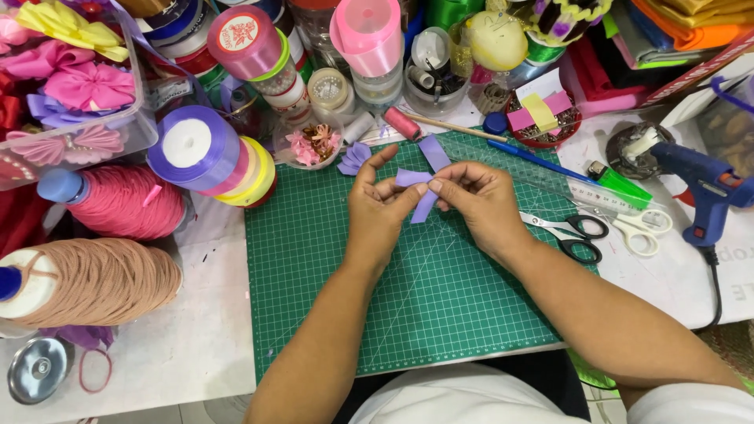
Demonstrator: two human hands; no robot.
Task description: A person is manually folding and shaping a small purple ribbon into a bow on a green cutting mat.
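Observation:
Both my hands meet over the far part of a green cutting mat. Between them is a short strip of lilac ribbon, folded so its ends stick out above and below my fingers. My left hand pinches the ribbon from the left with thumb and fingers, the index finger raised. My right hand pinches the same strip from the right. A small folded lilac ribbon piece lies on the mat just beyond my left hand.
Ribbon spools and thread cones crowd the left. Black-handled scissors, white-handled scissors, a green lighter, a blue pen and a blue glue gun lie right. A clear box of ribbon flowers sits far left.

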